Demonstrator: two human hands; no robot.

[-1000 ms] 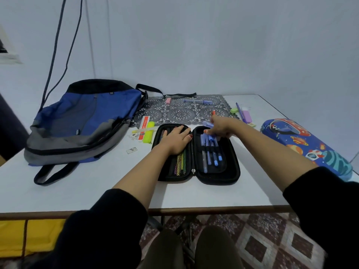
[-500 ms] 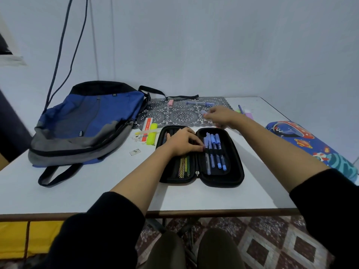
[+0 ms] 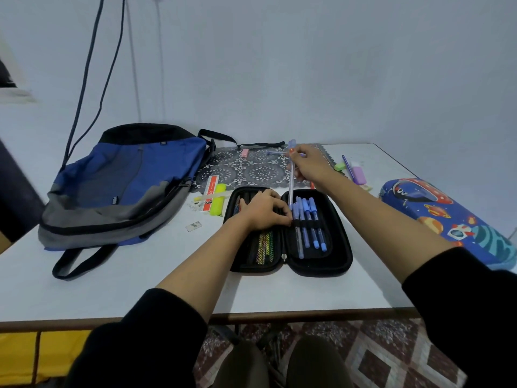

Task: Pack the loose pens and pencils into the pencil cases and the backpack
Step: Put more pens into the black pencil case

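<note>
While your right hand (image 3: 307,163) pinches a clear blue-capped pen (image 3: 291,177) between thumb and fingertips, that pen stands close to upright, cap uppermost. Its lower tip sits at the far end of the row of blue pens (image 3: 307,224) strapped into the right half of the open black pencil case (image 3: 342,261).

Your left hand (image 3: 263,211) rests on the left half of the same case, just below and to the left of the right hand. Its fingers are bent down toward the strap beside the blue pens. Whether they pinch anything cannot be told. Coloured pencils (image 3: 264,243) show under the mesh nearer you than this hand.

Just beyond the right hand a loose pen (image 3: 275,153) lies on the lace mat (image 3: 251,170). To the right of that hand lie a purple pen (image 3: 346,165), a green eraser (image 3: 340,166) and a lilac item (image 3: 359,175).

The space-print pencil case (image 3: 447,217) lies closed, well to the right of your right forearm. The backpack (image 3: 126,186) lies flat on the bench (image 3: 140,275), well left of the left hand, with a yellow highlighter (image 3: 218,203) and a ruler (image 3: 210,189) between them.
</note>
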